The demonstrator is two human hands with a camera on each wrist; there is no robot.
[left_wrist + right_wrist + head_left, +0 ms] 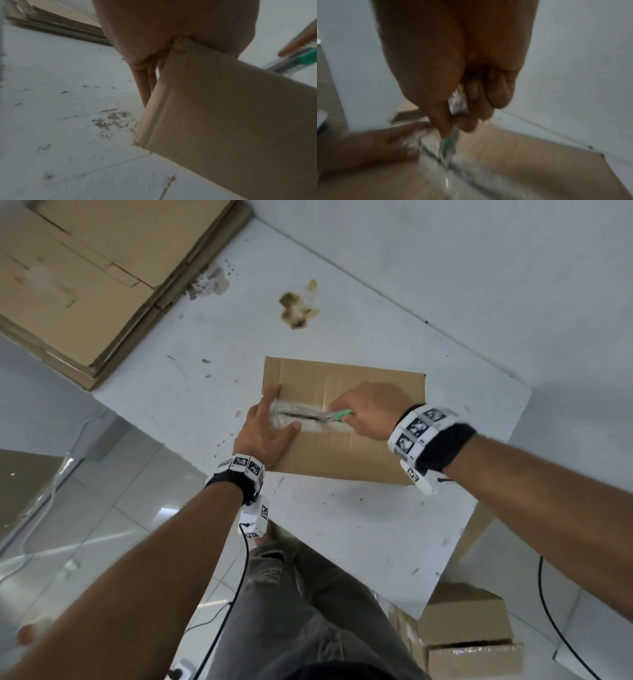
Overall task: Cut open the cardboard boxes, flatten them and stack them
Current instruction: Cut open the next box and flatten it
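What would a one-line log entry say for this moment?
step: cutting taped seam | right hand: grips green cutter | left hand: fingers straight, pressing box | flattened stack: table's far left

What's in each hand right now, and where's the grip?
Right hand grips the cutter by its handle. Left hand holds nothing, pressing flat on the box.
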